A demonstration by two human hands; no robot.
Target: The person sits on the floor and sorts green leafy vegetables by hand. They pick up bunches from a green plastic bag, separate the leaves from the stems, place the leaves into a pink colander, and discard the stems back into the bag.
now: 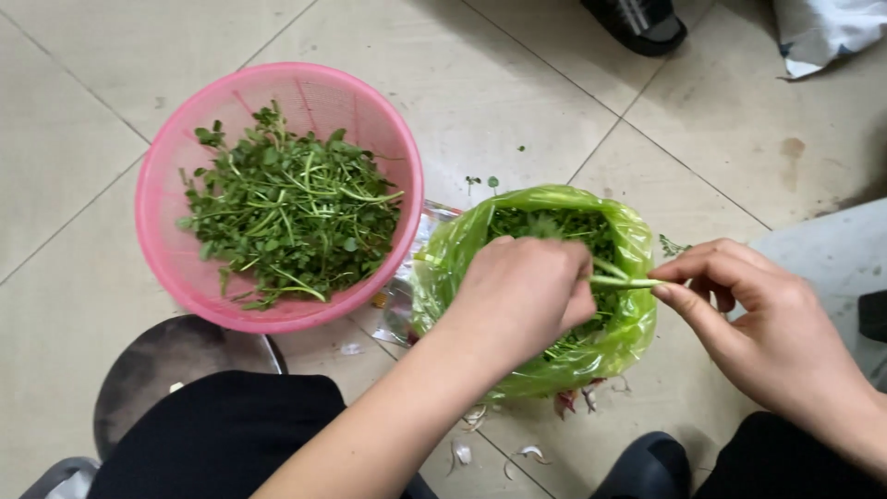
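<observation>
Hands meet over the green plastic bag (554, 208) in my head view: my left hand (522, 296) and right hand (758, 319) both pinch one green stem (621, 282), fingers closed on its two ends. Just under that grip sits the bag of greens; well left of it, the pink basket (176, 249) holds picked leaves (286, 208).

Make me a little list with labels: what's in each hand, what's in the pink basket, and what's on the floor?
left hand: over the green bag, pinching a green stem
right hand: pinching the stem's other end
green bag: open, leafy greens inside
pink basket: on the floor left of the bag, holding a pile of leafy greens
floor: pale tiles, small scraps near the bag
</observation>
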